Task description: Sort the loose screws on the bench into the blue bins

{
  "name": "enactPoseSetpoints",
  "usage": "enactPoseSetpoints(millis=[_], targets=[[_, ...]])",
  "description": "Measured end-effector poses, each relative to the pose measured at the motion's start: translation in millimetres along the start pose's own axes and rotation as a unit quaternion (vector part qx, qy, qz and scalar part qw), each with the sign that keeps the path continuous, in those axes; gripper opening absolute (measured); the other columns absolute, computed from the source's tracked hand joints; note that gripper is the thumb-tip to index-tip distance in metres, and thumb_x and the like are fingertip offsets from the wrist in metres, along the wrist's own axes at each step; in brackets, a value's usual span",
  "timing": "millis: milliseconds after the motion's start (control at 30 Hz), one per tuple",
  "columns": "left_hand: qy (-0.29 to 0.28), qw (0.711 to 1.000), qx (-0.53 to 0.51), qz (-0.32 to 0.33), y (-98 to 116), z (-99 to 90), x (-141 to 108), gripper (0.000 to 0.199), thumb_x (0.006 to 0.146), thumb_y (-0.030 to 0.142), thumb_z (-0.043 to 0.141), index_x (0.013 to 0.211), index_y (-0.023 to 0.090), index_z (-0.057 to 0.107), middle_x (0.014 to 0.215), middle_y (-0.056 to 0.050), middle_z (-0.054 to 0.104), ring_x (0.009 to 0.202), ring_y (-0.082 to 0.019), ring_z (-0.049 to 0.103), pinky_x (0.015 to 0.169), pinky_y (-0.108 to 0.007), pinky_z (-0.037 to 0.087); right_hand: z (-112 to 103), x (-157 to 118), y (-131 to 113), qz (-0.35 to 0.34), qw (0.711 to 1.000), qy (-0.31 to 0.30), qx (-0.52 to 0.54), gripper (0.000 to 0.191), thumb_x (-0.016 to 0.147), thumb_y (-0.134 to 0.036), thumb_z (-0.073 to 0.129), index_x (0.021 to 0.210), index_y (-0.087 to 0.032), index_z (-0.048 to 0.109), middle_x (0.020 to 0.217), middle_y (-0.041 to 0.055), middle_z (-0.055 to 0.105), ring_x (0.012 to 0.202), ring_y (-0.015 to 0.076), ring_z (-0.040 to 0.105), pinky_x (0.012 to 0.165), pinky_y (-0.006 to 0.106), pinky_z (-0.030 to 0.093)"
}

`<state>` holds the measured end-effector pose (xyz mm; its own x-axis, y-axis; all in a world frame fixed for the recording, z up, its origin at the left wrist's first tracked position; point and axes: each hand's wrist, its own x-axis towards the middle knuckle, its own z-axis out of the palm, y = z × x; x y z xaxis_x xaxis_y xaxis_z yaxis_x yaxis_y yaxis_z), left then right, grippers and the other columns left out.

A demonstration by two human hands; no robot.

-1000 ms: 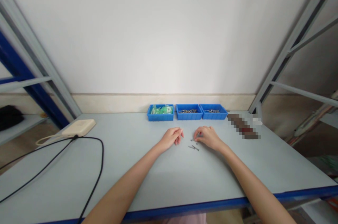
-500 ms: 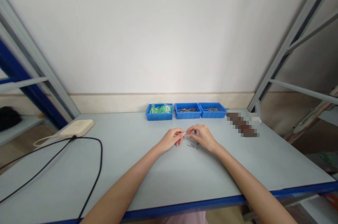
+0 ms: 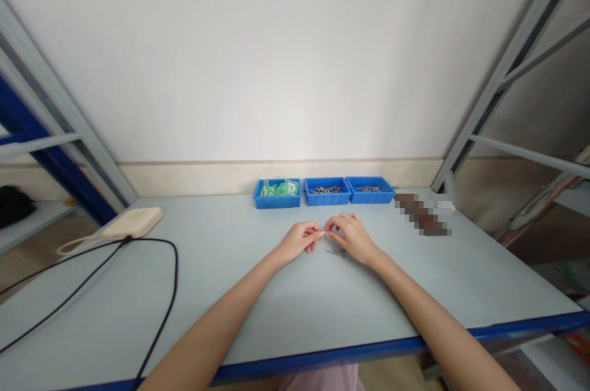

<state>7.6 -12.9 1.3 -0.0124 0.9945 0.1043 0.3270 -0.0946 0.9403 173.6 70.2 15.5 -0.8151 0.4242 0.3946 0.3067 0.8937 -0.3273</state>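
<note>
Fingertips of my left hand [image 3: 299, 240] and my right hand [image 3: 353, 237] meet above the middle of the table. Both hands are closed in a pinch. A tiny thin piece sits between them, almost wholly covered by the fingers; its kind does not show clearly. Just below my right hand, several thin dark metal pins or screws [image 3: 336, 252] lie loose on the tabletop. Beyond the hands stand a blue bin [image 3: 277, 202] with green-and-white packets, a blue bin [image 3: 328, 199] of metal fasteners and another blue bin [image 3: 372, 197] of thin metal pieces.
A grey table [image 3: 267, 317] with a blue front edge runs along a white wall. At left lie a cream-coloured box [image 3: 133, 222] and a looping black cable [image 3: 176, 274]. A blurred brown patch [image 3: 424, 214] is at right. Metal frames [image 3: 483, 108] rise at both sides.
My fingertips have drawn slightly closer together; the thin silvery piece seen between them before is now mostly covered. The view has shifted slightly. The bins stay in place.
</note>
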Motion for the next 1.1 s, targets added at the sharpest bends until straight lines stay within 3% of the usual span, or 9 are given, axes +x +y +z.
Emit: enactPoseSetpoints(millis=[267,567,800,1000,1100], targets=[[0.005,1.000,-0.002,0.009,-2.2,0.7,0.7,0.034,0.080,0.044,0.047,0.064,0.014,0.053,0.046,0.004,0.048,0.041,-0.008,0.045,0.045,-0.020,0.035,2.7,0.2,-0.7,0.005,0.999,-0.034,0.006,0.024,0.091,-0.035,0.040,0.088,-0.020,0.059,0.085,0.0038,0.064,0.078,0.0163,0.054,0.079,0.032,0.029],[-0.001,1.000,-0.020,0.015,-2.3,1.2,0.1,0.029,0.078,0.042,0.051,0.075,0.014,0.055,0.048,0.004,0.049,0.041,-0.008,0.044,0.042,-0.019,0.036,-2.8,-0.6,-2.4,0.004,1.000,0.004,-0.019,0.023,0.090,-0.037,0.042,0.088,-0.022,0.059,0.096,0.0035,0.062,0.091,0.0183,0.050,0.079,0.032,0.028],[0.001,0.999,-0.030,0.020,-11.3,0.3,2.3,0.034,0.083,0.043,0.043,0.067,0.014,0.052,0.047,0.004,0.048,0.041,-0.008,0.044,0.042,-0.019,0.036,5.0,1.2,1.7,0.011,0.999,-0.006,0.037,0.034,0.093,-0.036,0.033,0.078,-0.021,0.060,0.085,0.0019,0.063,0.084,0.0165,0.051,0.081,0.033,0.028],[0.016,0.999,-0.040,0.020,-4.7,1.1,0.0,0.029,0.080,0.043,0.050,0.084,0.015,0.053,0.047,0.007,0.046,0.040,-0.008,0.041,0.042,-0.019,0.034,4.0,-0.3,1.4,0.015,0.999,0.030,0.041,0.025,0.092,-0.037,0.037,0.091,-0.022,0.057,0.098,0.0043,0.061,0.093,0.0189,0.050,0.082,0.033,0.030],[0.023,0.999,-0.017,0.027,-0.1,1.3,-1.6,0.029,0.081,0.043,0.048,0.077,0.015,0.053,0.043,0.008,0.040,0.039,-0.007,0.037,0.042,-0.018,0.032,2.4,-0.1,0.9,0.011,0.999,0.020,0.027,0.027,0.093,-0.035,0.035,0.086,-0.021,0.057,0.097,0.0038,0.060,0.093,0.0183,0.049,0.081,0.032,0.031]])
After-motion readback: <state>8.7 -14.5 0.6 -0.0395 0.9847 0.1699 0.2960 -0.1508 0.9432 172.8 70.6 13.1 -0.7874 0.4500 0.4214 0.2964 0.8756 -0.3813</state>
